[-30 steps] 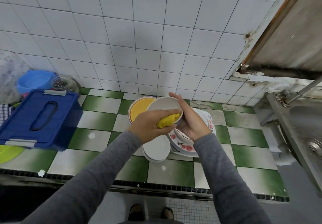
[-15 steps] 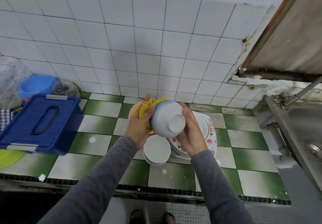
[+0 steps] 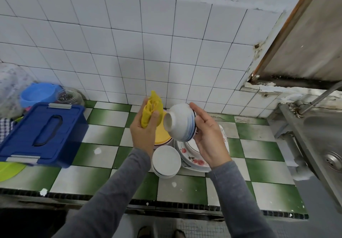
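Now the bowl (image 3: 180, 122) sits tipped sideways above the stacked plates (image 3: 166, 161), foot leftward, with our right hand (image 3: 209, 136) curled round its rim. Our left hand (image 3: 145, 132) clutches the yellow cloth (image 3: 151, 110) just beside it; we should wipe the foot while turning the bowl steadily.

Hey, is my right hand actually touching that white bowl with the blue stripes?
Touching. The head view shows the right hand gripping the bowl, its fingers curled over the rim with no gap between them.
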### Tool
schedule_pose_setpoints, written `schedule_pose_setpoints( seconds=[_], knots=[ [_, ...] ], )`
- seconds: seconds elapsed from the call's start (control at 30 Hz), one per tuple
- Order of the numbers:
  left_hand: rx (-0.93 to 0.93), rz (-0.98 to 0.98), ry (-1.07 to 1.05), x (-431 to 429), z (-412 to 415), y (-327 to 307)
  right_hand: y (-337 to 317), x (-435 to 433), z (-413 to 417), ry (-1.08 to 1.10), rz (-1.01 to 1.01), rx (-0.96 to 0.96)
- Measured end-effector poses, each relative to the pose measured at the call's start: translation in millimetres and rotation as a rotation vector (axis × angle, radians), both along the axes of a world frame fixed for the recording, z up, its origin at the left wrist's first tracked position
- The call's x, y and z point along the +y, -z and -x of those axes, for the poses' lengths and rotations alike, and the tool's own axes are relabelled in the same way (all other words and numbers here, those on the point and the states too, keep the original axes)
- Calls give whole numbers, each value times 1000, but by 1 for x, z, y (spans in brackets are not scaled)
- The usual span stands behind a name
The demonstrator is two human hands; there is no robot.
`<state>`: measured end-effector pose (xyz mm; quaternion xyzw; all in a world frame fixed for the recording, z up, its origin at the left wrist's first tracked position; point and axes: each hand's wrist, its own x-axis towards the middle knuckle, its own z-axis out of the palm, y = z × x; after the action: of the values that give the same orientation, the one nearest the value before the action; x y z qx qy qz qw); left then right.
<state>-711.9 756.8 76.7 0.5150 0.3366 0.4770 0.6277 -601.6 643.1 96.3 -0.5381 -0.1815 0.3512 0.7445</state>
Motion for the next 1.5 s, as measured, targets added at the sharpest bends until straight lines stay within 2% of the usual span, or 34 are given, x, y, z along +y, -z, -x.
schedule_pose_setpoints(
  seconds=[0.13, 0.2, 0.3, 0.37, 0.47, 0.53, 0.6, 0.67, 0.73, 0.83, 0.87, 1.0, 1.07, 1.23, 1.3, 1.5],
  knots=[
    [21, -287, 223, -20, -10, -4, -11, 10, 21, 51, 94, -198],
    [-4, -219, 246, -22, -15, -7, -13, 12, 29, 91, 123, -254],
    [-29, -55, 156, -19, -21, -12, -14, 12, 39, 93, 154, -367],
    [5, -56, 91, -11, -26, -15, -12, 12, 45, 71, 155, -429],
    [33, -142, 107, 2, -29, -13, -17, 13, 49, 73, 172, -522],
    [41, -284, 120, 1, -28, -12, -21, 14, 44, 92, 146, -440],
    [77, -513, 105, -4, -27, -9, -24, 18, 37, 118, 145, -350],
    [120, -702, 84, -6, -26, -4, -26, 21, 35, 117, 147, -334],
    [153, -706, 73, 1, -25, -6, -27, 22, 37, 94, 139, -351],
    [155, -574, 70, 12, -25, -15, -28, 21, 38, 69, 121, -399],
    [161, -602, 56, 13, -24, -17, -28, 20, 38, 69, 116, -404],
    [235, -985, -14, 11, -22, -9, -26, 23, 35, 90, 131, -381],
    [249, -924, 12, 14, -22, -12, -26, 24, 34, 96, 137, -387],
    [145, -392, 145, 23, -20, -30, -36, 20, 23, 69, 57, -318],
    [68, -238, 210, 27, -20, -33, -39, 20, 16, 73, 2, -249],
    [-78, -22, 192, 25, -30, -39, -38, 24, 10, 142, -186, 64]
  ],
)
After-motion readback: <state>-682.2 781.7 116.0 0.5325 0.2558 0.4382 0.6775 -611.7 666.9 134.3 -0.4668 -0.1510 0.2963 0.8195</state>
